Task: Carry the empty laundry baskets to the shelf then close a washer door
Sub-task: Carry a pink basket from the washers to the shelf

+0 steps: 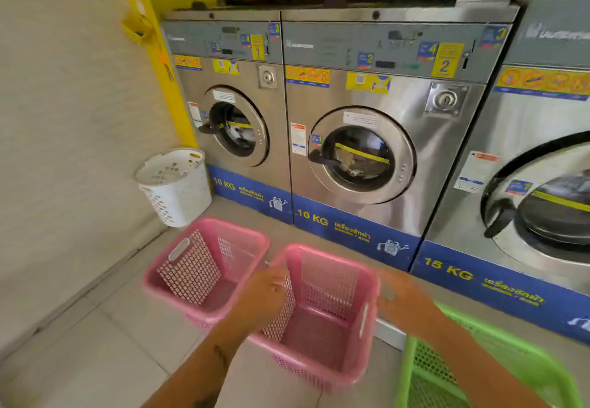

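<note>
Two empty pink laundry baskets stand on the tiled floor in front of the washers. My left hand [266, 296] has its fingers curled over the left rim of the nearer pink basket [322, 321]. My right hand [400, 302] is against that basket's right rim by the handle slot, too blurred to show its grip. The second pink basket [204, 267] stands just to the left, touching or nearly touching the first. A green basket [479, 372] sits at the lower right under my right forearm. The 15 KG washer's door [549, 212] at the right looks ajar.
A white round basket [175, 184] stands in the corner by the beige wall. Two 10 KG steel washers [357, 152] line the back, with the leftmost door [238, 126] possibly ajar. Tiled floor stretches to the lower left.
</note>
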Available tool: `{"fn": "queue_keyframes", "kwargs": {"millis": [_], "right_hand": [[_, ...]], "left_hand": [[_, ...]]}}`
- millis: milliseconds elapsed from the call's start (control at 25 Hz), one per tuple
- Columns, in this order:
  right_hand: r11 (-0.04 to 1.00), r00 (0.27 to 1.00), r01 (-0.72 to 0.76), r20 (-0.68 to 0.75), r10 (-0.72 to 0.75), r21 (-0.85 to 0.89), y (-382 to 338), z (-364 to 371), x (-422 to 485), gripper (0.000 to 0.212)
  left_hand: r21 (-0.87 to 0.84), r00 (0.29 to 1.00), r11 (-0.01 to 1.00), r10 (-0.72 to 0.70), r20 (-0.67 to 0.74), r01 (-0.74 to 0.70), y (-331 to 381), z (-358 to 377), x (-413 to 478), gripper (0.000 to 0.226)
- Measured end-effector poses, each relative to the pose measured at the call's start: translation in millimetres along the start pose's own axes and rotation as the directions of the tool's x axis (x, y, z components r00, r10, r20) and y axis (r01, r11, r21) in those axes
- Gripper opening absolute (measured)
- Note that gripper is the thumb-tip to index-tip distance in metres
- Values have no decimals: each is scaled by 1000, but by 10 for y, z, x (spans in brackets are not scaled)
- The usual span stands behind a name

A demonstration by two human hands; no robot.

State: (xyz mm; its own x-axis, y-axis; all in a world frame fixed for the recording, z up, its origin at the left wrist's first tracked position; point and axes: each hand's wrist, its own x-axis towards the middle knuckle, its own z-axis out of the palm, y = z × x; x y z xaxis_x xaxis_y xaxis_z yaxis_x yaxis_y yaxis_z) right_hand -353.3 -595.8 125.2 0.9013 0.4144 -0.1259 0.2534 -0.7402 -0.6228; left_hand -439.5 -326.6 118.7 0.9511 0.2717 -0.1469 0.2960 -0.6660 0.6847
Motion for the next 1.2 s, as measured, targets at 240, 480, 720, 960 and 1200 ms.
{"fn": "queue_keyframes", "kwargs": {"millis": [240, 480, 720, 960, 1200], "right_hand": [[996, 997, 54, 60, -50, -68, -1319, 719, 476, 43], [993, 986, 74, 157, -60, -89, -2082, 1216, 992, 44], [999, 977, 38, 213, -31, -29, -2144, 1625, 1829, 50], [998, 943, -57, 327, 57, -10, -2028, 2108, 2626, 58], [985, 911, -161, 375, 172, -61, -1964, 2550, 3022, 58]], "left_hand": [[70, 1000, 997, 13, -11, -12, -788, -1099, 126, 18], [146, 999, 989, -32, -3, 32, -1271, -1660, 489, 31], [231, 998, 971, -67, -8, 67, -1591, -1786, 1113, 34], [254, 992, 959, -126, 0, 122, -1956, -1806, 1811, 33], [375, 987, 914, -157, -17, 152, -2644, -1716, 2399, 48]]}}
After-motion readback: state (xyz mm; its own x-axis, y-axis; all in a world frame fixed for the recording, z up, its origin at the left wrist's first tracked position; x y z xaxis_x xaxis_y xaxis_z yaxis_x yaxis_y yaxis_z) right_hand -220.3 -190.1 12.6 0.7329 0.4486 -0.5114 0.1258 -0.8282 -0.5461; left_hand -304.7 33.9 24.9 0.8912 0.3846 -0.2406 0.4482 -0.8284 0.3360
